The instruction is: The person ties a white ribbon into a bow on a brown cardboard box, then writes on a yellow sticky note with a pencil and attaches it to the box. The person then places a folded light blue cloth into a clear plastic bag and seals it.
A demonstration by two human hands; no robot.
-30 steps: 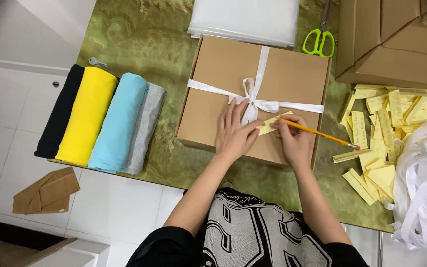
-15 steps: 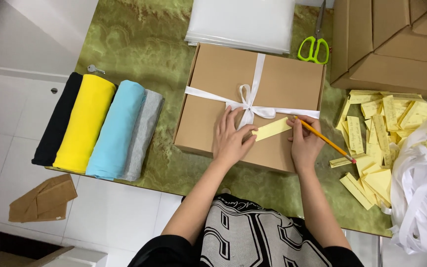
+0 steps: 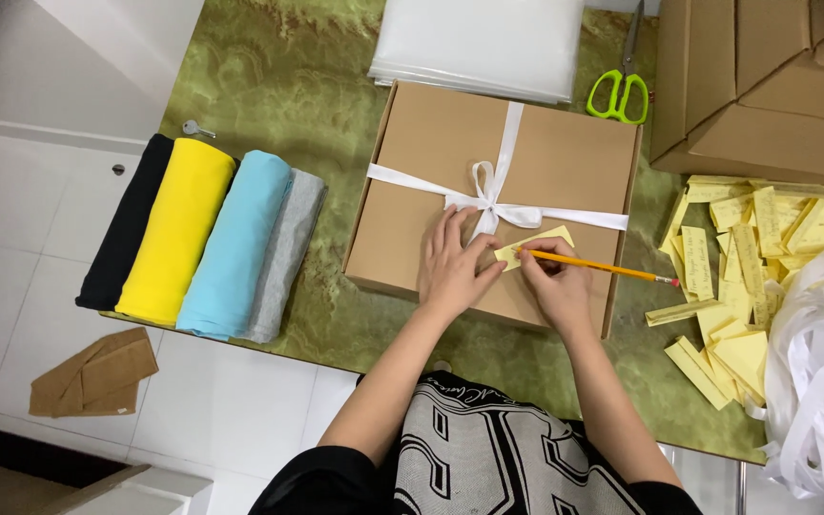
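yellow slip [image 3: 536,245] — small, pale — lies on ribboned cardboard box [image 3: 450,162], pencil [image 3: 588,267] touching.

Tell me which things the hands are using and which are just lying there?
In use: left hand steadying the brown box; right hand with orange pencil on the yellow slip; white ribbon.

Lying about: green scissors, rolled cloths, pile of yellow slips.
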